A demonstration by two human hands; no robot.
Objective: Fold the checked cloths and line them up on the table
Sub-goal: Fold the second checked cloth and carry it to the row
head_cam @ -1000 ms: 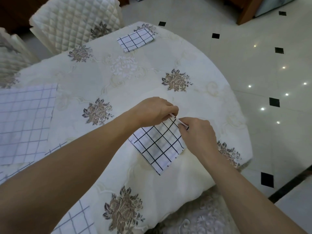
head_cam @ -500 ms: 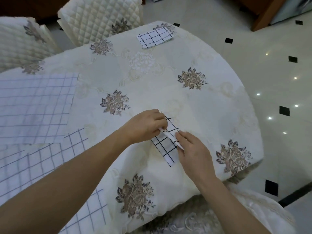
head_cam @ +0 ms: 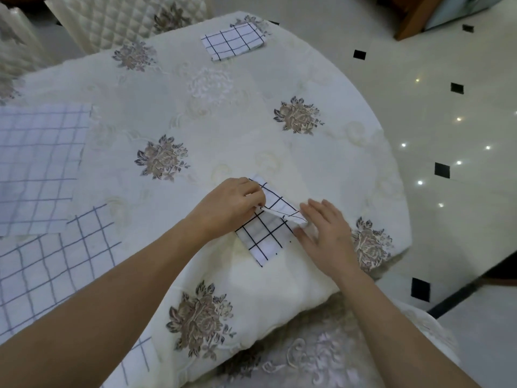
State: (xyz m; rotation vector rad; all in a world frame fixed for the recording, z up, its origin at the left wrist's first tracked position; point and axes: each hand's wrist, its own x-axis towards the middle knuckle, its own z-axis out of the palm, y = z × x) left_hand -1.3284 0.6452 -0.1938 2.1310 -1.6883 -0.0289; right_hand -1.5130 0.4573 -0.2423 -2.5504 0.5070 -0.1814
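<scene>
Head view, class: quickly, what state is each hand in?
Left hand: pinches the folded flap of the checked cloth.
Right hand: open, pressing flat on the same cloth.

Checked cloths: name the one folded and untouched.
The small black-lined cloth by the table's far edge; the rest lie spread open or are mid-fold.

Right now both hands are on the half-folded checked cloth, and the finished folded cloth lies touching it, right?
Not quite. The head view shows the finished folded cloth lying apart, at the far edge of the table. Both the left hand and the right hand are on the half-folded checked cloth.
</scene>
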